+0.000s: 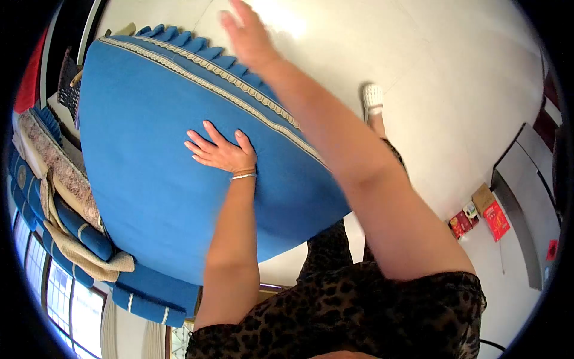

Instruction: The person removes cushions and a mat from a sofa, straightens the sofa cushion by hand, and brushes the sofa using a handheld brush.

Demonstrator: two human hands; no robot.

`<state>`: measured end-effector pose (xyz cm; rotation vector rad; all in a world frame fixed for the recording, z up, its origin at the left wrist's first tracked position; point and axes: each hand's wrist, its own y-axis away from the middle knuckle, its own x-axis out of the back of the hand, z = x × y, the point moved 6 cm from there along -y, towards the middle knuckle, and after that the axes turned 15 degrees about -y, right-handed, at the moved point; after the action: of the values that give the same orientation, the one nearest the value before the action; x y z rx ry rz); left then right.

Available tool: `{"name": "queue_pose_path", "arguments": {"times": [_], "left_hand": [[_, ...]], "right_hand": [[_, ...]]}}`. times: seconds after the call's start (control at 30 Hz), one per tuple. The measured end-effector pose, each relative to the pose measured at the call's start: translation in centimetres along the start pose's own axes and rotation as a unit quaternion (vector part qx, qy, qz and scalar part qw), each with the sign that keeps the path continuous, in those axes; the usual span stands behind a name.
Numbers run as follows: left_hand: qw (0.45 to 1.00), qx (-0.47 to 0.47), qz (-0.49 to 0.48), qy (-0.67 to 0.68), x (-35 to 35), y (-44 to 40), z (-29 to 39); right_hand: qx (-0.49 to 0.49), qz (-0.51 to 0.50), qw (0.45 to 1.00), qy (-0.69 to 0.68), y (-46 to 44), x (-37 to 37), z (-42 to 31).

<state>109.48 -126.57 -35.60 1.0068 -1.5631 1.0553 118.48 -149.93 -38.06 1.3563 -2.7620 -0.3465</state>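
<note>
across the front of the body lies the blue cover (137, 137), and down on it, palm flat, goes the left hand (224, 157): fingers spread wide, thumb out, nothing in its grip. and up at the top of the view, the right hand (248, 39), blurred, fingers loosely parted and partly cut off by the frame; no thing shows in it, and whether it touches anything below, i cannot tell. now the line that counts: the braid (179, 70) runs slantwise in two pale rows, from far left down toward the body on the right, with the frill (194, 45) just outside them. left hand inside that line, right hand beyond it, right forearm cutting over both rows! so the left is nearer the broad plain middle, the right nearer the frill, the cover lying under the one and to the near left of the other. past the frill, pale floor (454, 78) and one white shoe (372, 96); over at the left, a blue sofa (84, 236).
</note>
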Motion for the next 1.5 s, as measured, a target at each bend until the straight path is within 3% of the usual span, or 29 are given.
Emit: {"name": "queue_pose_path", "arguments": {"times": [0.03, 0.1, 0.17, 0.2, 0.23, 0.27, 0.3, 0.4, 0.5, 0.6, 0.7, 0.83, 0.93, 1.07, 1.2, 1.3, 1.33, 1.37, 1.4, 1.43, 1.47, 1.5], "left_hand": [[1.000, 0.002, 0.000, 0.002, 0.0, -0.1, -0.1], [1.000, 0.002, -0.004, -0.011, -0.5, -0.2, -0.4], [1.000, 0.004, -0.007, -0.019, -0.7, 0.1, -0.4], [1.000, 0.003, -0.010, -0.020, -0.5, 0.2, -0.5], [1.000, 0.004, -0.009, -0.017, -0.3, 0.3, -0.5], [1.000, 0.006, -0.002, -0.016, -0.8, 0.1, -0.2], [1.000, 0.010, 0.005, -0.017, -0.9, 0.2, -0.4], [1.000, 0.014, 0.007, -0.021, -0.7, 0.2, -0.5], [1.000, 0.014, 0.003, -0.021, -0.6, 0.3, -0.7], [0.999, 0.007, -0.006, -0.031, -0.6, 0.2, -0.8], [1.000, 0.007, -0.007, -0.025, -0.6, 0.3, -0.8], [0.999, 0.010, -0.024, -0.029, -0.8, 0.6, -1.0], [0.999, 0.012, -0.028, -0.017, -0.6, 0.5, -1.0], [0.997, 0.020, -0.077, -0.010, 0.9, -0.6, -0.5], [0.980, 0.046, -0.178, 0.082, 4.3, -5.6, -0.1], [0.981, -0.056, -0.162, 0.094, 4.9, -15.9, -1.0], [0.985, -0.070, -0.139, 0.072, 4.4, -19.7, -1.9], [0.988, -0.085, -0.116, 0.050, 3.7, -23.2, -2.9], [0.992, -0.086, -0.091, 0.016, 2.7, -26.7, -4.3], [0.994, -0.088, -0.067, -0.016, 1.5, -29.1, -5.7], [0.995, -0.069, -0.065, -0.022, -0.1, -30.1, -6.9], [0.996, -0.049, -0.063, -0.028, -1.7, -30.8, -8.0]], "right_hand": [[-0.006, -0.025, 1.000, -0.017, -0.4, -2.5, -1.1], [-0.137, -0.234, 0.962, -0.007, 6.4, -9.9, 7.7], [-0.258, -0.262, 0.928, -0.063, 8.1, -8.0, 11.3], [-0.360, -0.311, 0.878, -0.048, 9.8, -5.5, 12.7], [-0.464, -0.372, 0.799, 0.090, 12.3, -1.9, 16.0], [-0.408, -0.505, 0.711, 0.268, 14.5, 2.3, 18.0], [-0.328, -0.610, 0.579, 0.430, 16.7, 7.1, 18.7], [-0.291, -0.456, 0.632, 0.555, 21.4, 19.8, 24.1], [-0.431, -0.517, 0.514, 0.532, 16.2, 23.4, 16.3], [-0.437, -0.346, 0.709, 0.432, 11.4, 24.6, 15.5], [-0.388, -0.252, 0.769, 0.441, 6.0, 24.7, 13.3], [-0.367, -0.244, 0.794, 0.418, 1.5, 23.2, 12.1], [-0.408, -0.220, 0.802, 0.377, 1.2, 21.7, 10.9], [-0.389, -0.286, 0.780, 0.398, 2.0, 18.7, 9.6], [-0.327, -0.389, 0.729, 0.459, 1.5, 13.6, 7.2], [-0.295, -0.492, 0.666, 0.476, -1.5, 6.5, 5.8], [-0.203, -0.494, 0.732, 0.423, -3.0, 3.6, 6.2], [-0.203, -0.507, 0.730, 0.409, -5.3, -0.2, 4.9], [-0.144, -0.496, 0.778, 0.357, -8.3, -3.9, 2.8], [-0.154, -0.425, 0.823, 0.344, -11.6, -7.0, 0.8], [-0.093, -0.283, 0.927, 0.229, -14.1, -9.1, -0.5], [-0.027, -0.128, 0.986, 0.104, -15.8, -10.0, -1.6]]}}
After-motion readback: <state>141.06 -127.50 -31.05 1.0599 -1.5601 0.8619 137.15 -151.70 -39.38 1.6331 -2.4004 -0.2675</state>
